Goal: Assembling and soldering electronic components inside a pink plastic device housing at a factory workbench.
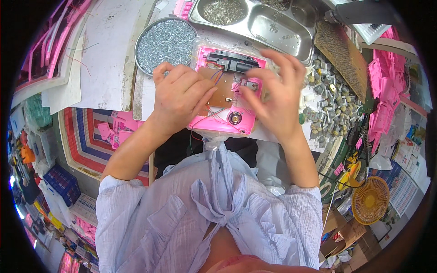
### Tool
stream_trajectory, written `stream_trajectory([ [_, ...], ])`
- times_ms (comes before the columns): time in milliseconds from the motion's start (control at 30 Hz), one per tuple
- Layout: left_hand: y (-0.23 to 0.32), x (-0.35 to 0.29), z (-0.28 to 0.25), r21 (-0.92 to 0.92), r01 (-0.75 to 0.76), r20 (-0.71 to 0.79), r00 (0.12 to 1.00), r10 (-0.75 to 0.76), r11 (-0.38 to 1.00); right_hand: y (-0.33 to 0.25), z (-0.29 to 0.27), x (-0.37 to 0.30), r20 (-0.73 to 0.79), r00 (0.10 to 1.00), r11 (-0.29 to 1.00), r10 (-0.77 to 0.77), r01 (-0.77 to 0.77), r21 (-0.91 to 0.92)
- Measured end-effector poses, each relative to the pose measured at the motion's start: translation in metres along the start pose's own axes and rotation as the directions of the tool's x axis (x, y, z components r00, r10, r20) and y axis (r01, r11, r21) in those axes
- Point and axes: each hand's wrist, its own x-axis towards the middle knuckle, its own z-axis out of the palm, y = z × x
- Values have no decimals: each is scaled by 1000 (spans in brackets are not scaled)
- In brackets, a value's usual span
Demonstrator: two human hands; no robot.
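A pink plastic casing (218, 123) lies in front of me with its inside facing up. In it are a brown circuit board (222, 96), a black part (232, 61) along the far side, a small grey motor (248, 84), a round metal piece (235, 118) and thin wires. My left hand (182, 93) rests over the casing's left side, fingers curled and pressed together; whatever they pinch is hidden. Above the right side is my right hand (280, 93), fingers apart and slightly blurred. Its thumb comes close to the grey motor, and nothing shows between the fingers.
Left of the casing's far end stands a round metal tray (140, 50) full of small screws. A steel compartment tray (255, 28) with small metal parts lies beyond. Many small motors (334, 102) are heaped at the right. Pink plastic parts (119, 129) fill a striped-lined bin at the left.
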Motion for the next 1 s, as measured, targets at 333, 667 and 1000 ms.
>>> stream_trajectory([
  [333,-12,-7,1,-35,152,-68,986,-154,988,-21,56,67,54,971,973,-231,232,-8],
  [667,-7,8,-5,-188,192,-104,971,-213,963,-16,32,38,46,977,973,-210,204,104],
  [1000,-26,21,-32,75,121,70,989,-126,990,10,18,6,-86,976,970,-202,211,123],
])
